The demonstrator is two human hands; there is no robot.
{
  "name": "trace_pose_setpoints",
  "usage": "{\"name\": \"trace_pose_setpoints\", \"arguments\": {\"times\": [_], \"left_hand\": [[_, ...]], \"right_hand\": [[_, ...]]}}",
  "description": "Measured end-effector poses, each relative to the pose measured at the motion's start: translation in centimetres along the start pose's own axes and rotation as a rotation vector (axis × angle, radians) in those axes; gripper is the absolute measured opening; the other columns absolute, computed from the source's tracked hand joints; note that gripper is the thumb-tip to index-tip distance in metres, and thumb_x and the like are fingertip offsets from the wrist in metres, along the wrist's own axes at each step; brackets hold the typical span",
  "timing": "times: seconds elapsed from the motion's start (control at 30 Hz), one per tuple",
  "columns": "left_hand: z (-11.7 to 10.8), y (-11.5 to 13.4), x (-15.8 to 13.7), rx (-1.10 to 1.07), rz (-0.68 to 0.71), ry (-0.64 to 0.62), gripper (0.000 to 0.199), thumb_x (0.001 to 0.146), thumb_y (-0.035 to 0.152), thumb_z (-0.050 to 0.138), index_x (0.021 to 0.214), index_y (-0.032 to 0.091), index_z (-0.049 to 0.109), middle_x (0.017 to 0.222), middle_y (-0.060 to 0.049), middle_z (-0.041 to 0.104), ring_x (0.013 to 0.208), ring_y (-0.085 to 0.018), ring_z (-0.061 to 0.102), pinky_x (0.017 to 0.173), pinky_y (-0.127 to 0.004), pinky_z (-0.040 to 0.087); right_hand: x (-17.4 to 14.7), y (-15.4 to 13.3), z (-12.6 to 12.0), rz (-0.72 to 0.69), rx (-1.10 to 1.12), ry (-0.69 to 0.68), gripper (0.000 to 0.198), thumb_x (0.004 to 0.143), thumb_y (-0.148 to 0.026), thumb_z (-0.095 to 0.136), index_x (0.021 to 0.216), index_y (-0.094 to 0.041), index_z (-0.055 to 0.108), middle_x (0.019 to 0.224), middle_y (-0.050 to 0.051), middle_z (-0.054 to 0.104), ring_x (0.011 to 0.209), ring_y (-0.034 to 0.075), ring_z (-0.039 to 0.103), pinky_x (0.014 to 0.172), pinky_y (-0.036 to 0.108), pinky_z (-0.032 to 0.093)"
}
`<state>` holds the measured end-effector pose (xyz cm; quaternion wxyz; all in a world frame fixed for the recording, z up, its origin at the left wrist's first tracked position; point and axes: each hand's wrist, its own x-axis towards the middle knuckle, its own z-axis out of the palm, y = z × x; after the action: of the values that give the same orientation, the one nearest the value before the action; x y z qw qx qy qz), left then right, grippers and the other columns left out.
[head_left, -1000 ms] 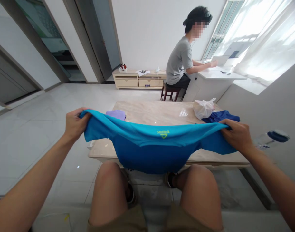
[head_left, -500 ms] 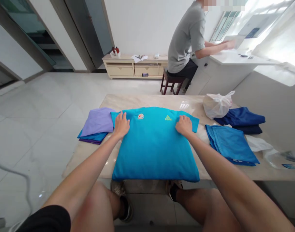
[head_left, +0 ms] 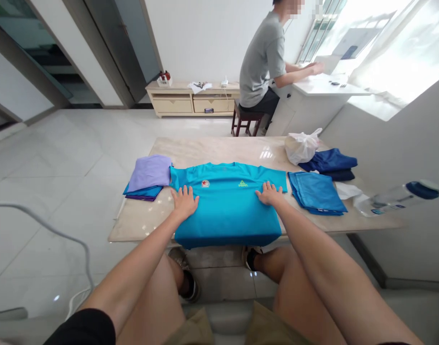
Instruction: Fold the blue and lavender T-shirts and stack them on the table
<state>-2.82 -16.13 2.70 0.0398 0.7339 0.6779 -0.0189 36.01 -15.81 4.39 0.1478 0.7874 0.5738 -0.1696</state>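
A turquoise T-shirt [head_left: 225, 213] lies spread face up on the stone-topped table [head_left: 212, 146], collar away from me, its lower edge hanging over the near side. A small round badge and a green logo mark its chest. My left hand [head_left: 185, 202] rests flat on the shirt's left side below the sleeve, fingers spread. On the opposite side my right hand [head_left: 270, 194] presses down near the right sleeve, its fingers also apart. Neither hand grips the cloth.
Folded purple and blue clothes [head_left: 151, 173] are stacked at the left. To the right lie a folded blue garment [head_left: 316, 191], dark blue clothes [head_left: 330, 161], a white plastic bag [head_left: 301, 146] and a clear bottle [head_left: 399, 197]. A person [head_left: 260, 62] sits at a white desk beyond.
Both hands have slid from the shoulders toward me and now lie flatter. The shirt looks smoother, with its collar showing and its lower edge draped over the table edge. The camera view has shifted.
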Motion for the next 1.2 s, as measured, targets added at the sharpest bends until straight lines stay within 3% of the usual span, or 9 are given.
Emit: {"name": "trace_pose_setpoints", "arguments": {"times": [0.1,0.23,0.37,0.47,0.77,0.93,1.07,1.2], "left_hand": [[-1.3,0.4,-0.6,-0.002,0.063,-0.034,0.070,0.109,0.047,0.040,0.161,0.002,0.053,0.170,-0.029,0.048,0.161,-0.046,0.040,0.135,-0.071,0.018],[-0.9,1.2,-0.8,-0.112,0.040,-0.077,0.073,0.112,0.047,0.033,0.172,0.007,0.038,0.182,-0.020,0.030,0.170,-0.039,0.023,0.137,-0.057,0.023],[1.0,1.5,-0.2,-0.142,-0.059,-0.037,0.075,0.112,0.054,0.028,0.178,0.018,0.031,0.187,-0.011,0.017,0.171,-0.047,0.012,0.138,-0.064,0.016],[1.8,1.5,2.2,-0.138,-0.063,0.007,0.074,0.111,0.058,0.029,0.178,0.026,0.031,0.187,-0.008,0.015,0.171,-0.049,0.008,0.137,-0.068,0.012],[2.1,1.2,15.5,-0.147,-0.062,0.072,0.074,0.110,0.063,0.030,0.178,0.032,0.032,0.188,-0.003,0.017,0.171,-0.049,0.007,0.137,-0.067,0.010],[2.5,0.4,20.9,-0.143,-0.048,0.108,0.074,0.110,0.063,0.030,0.177,0.032,0.033,0.187,-0.004,0.020,0.171,-0.049,0.011,0.136,-0.069,0.013],[1.9,0.6,23.0,-0.135,-0.035,0.095,0.075,0.111,0.060,0.029,0.178,0.026,0.032,0.187,-0.009,0.020,0.171,-0.046,0.013,0.136,-0.069,0.011],[0.8,1.9,20.2,-0.102,0.057,0.158,0.077,0.112,0.051,0.032,0.180,0.015,0.022,0.187,-0.013,0.017,0.173,-0.037,0.010,0.139,-0.063,0.006]], "right_hand": [[-1.1,0.4,-0.7,0.035,0.004,0.007,0.076,0.115,-0.051,0.028,0.175,-0.005,0.033,0.182,0.026,0.021,0.169,0.041,0.023,0.134,0.066,0.016],[-2.5,-1.5,0.9,-0.095,0.033,0.100,0.074,0.115,-0.050,0.022,0.180,-0.014,0.022,0.187,0.016,0.007,0.173,0.034,0.008,0.138,0.055,0.011],[-2.1,-3.1,3.7,-0.089,0.114,0.140,0.081,0.114,-0.061,0.019,0.181,-0.016,0.014,0.188,0.012,0.003,0.173,0.036,0.004,0.138,0.053,0.009],[0.2,-3.2,4.4,-0.065,0.144,0.250,0.083,0.113,-0.065,0.017,0.181,-0.018,0.017,0.188,0.012,0.005,0.173,0.038,0.003,0.138,0.055,0.007],[11.9,-4.8,0.8,-0.076,0.164,0.373,0.087,0.111,-0.070,0.014,0.180,-0.018,0.023,0.188,0.014,0.010,0.172,0.040,0.005,0.137,0.060,0.009],[17.0,-6.0,-0.9,-0.092,0.148,0.389,0.088,0.110,-0.070,0.010,0.180,-0.018,0.023,0.187,0.014,0.010,0.172,0.040,0.006,0.136,0.061,0.010],[18.8,-7.1,-2.3,-0.092,0.114,0.395,0.085,0.112,-0.064,0.009,0.180,-0.015,0.022,0.187,0.014,0.011,0.173,0.038,0.004,0.137,0.060,0.002],[16.4,-8.3,-3.1,-0.122,0.073,0.493,0.082,0.114,-0.054,0.011,0.178,-0.005,0.020,0.186,0.019,0.010,0.173,0.036,0.006,0.138,0.055,0.003]]}}
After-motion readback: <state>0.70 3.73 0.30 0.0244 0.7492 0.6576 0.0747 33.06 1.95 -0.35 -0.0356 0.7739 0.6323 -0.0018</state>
